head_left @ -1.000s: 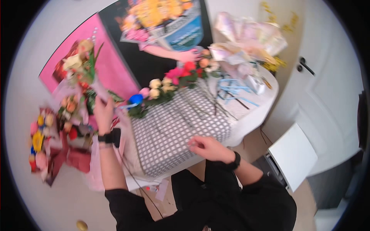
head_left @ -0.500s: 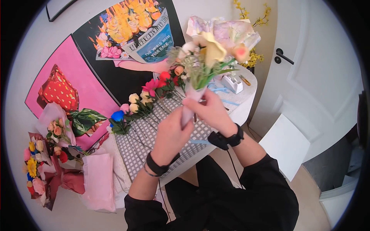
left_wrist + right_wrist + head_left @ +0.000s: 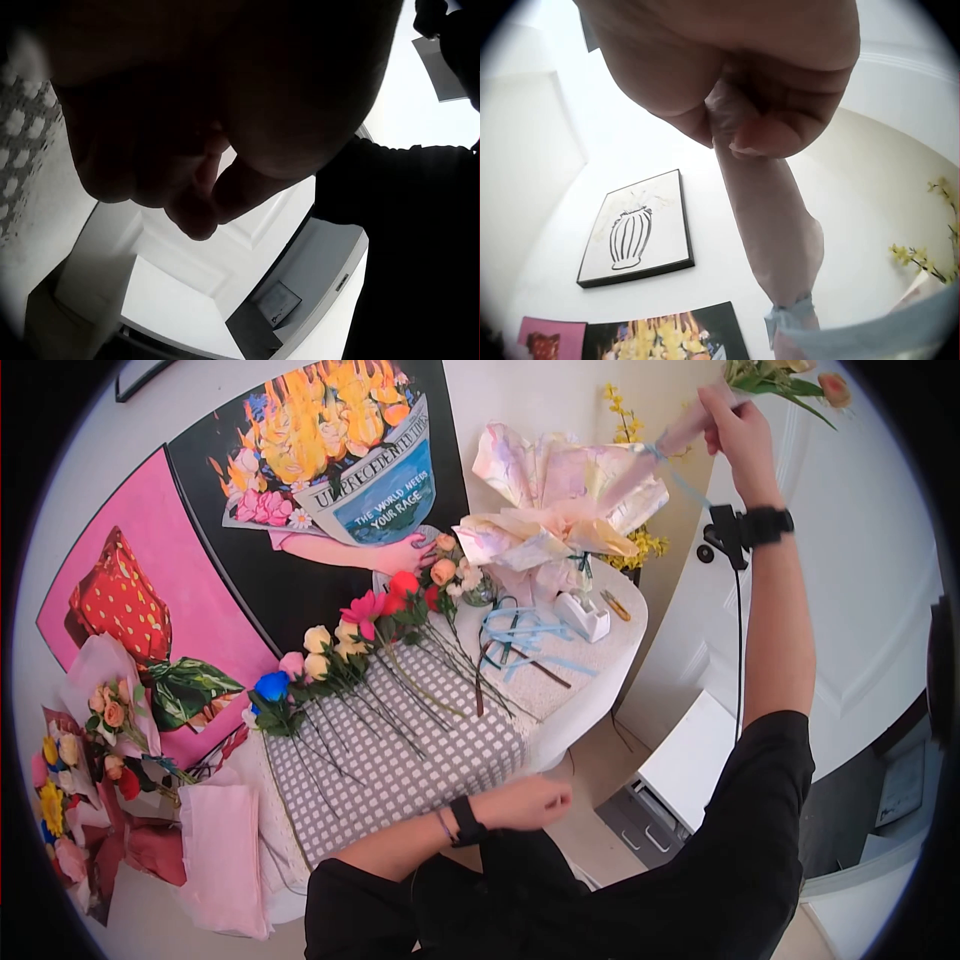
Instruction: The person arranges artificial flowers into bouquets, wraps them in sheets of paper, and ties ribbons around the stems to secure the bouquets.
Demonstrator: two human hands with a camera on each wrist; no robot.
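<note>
High at the upper right of the head view, my right hand (image 3: pixel 740 438) grips a small bouquet (image 3: pixel 765 380) by its pale pink paper wrap (image 3: pixel 685 430). Its flowers and green leaves are cut off by the frame's top edge. In the right wrist view, fingers and thumb curl round the narrow wrap (image 3: pixel 769 210), which has a light blue ribbon (image 3: pixel 791 319) tied below the hand. My left hand (image 3: pixel 525 803) holds nothing, just off the table's front edge, and its fingers hang loosely curled in the left wrist view.
Loose flower stems (image 3: pixel 395 685) lie in a row on the checked cloth (image 3: pixel 480 730). Blue ribbon pieces (image 3: pixel 525 630), a tape dispenser (image 3: pixel 583 617) and shiny wrapping paper (image 3: pixel 560 490) are farther right. Folded pink paper (image 3: pixel 220 850) is at left. A white door (image 3: pixel 700 620) stands at right.
The left hand first reached among the bouquets at left. Both hands then held the wrapped bouquet over the table. Now the right hand has raised it up and right, and the left has let go.
</note>
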